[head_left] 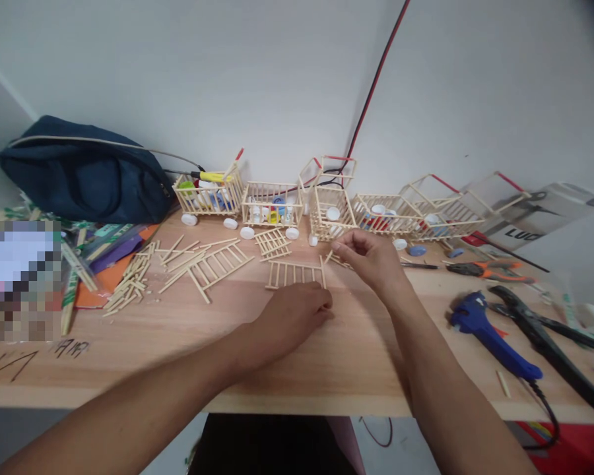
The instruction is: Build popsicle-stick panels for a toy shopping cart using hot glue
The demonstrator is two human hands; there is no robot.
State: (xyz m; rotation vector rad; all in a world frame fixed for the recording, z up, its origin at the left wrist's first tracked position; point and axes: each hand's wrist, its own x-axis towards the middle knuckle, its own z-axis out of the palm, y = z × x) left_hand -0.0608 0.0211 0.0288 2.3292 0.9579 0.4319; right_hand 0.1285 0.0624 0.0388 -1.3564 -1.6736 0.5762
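Note:
A small ladder-like frame of wooden sticks (288,272) lies flat in the middle of the wooden table (178,343). My left hand (297,313) rests just in front of it with fingers curled, touching its near right corner. My right hand (371,258) hovers at the frame's right end, fingers pinched on a thin wooden stick (328,257) that points toward the frame. A second stick frame (273,243) lies just behind, and a longer one (218,264) lies to the left.
Several stick carts with bottle-cap wheels (272,206) line the wall. Loose sticks (129,280) lie at the left by coloured paper and a dark blue bag (84,171). A blue glue gun (490,336), pliers (480,269) and a black tool (549,343) lie at the right.

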